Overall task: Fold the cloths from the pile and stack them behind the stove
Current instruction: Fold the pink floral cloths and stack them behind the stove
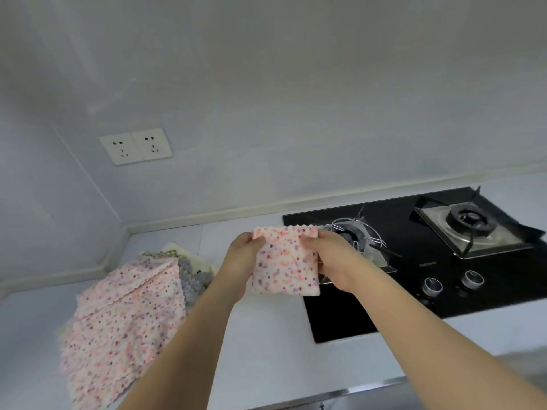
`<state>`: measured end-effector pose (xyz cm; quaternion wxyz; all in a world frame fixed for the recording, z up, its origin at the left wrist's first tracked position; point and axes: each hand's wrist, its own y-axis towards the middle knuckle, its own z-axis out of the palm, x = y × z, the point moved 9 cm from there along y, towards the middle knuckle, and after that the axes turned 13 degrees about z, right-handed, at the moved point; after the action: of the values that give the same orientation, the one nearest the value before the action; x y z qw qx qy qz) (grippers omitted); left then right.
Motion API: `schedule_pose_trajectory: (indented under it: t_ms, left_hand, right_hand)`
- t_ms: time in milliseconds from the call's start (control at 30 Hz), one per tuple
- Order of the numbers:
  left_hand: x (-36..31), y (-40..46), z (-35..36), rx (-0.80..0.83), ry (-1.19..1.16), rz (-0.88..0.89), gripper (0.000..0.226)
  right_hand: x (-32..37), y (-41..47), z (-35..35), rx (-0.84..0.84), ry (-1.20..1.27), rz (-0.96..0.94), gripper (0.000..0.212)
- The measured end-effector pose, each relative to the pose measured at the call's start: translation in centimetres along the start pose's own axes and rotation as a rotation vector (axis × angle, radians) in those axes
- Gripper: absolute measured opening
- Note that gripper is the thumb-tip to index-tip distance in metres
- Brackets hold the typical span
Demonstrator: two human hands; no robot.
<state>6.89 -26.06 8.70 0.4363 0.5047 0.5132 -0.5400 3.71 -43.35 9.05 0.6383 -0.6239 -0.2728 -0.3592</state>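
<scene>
Over the counter (266, 335), two hands grip one cloth (285, 261).

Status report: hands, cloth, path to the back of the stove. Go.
Left hand and right hand grip folded cloth, held up. Pile waits left. Burner grate sits between cloth and strip behind stove.

My left hand (243, 255) and right hand (331, 255) hold a folded cloth (285, 260) between them above the table (266, 350), just left of the stove (414, 261). The pile of cloths (124, 315) lies on the table to my near left, towards the corner. The stove sits at the right, its two burners far, its two knobs (451, 282) near. Two wall sockets (136, 146) hang on the far wall, above the pile.
</scene>
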Motion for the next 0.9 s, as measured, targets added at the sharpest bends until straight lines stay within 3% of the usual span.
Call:
schedule_pose_trajectory:
  t_ms: [300,600,900]
  left_hand:
    - [-5.3,-0.2,10.3,0.000,0.039,0.057,0.017]
    - [-5.1,1.8,28.5,0.049,0.143,0.075,0.015]
    - [-4.6,4.1,44.3,0.092,0.168,0.030,0.010]
  right_hand:
    - [2.4,-3.4,-9.3,-0.262,0.067,0.051,0.022]
    - [3.2,-3.5,-27.6,-0.295,0.130,0.011,0.019]
    - [4.2,-1.9,-43.4,-0.338,0.137,0.112,0.024]
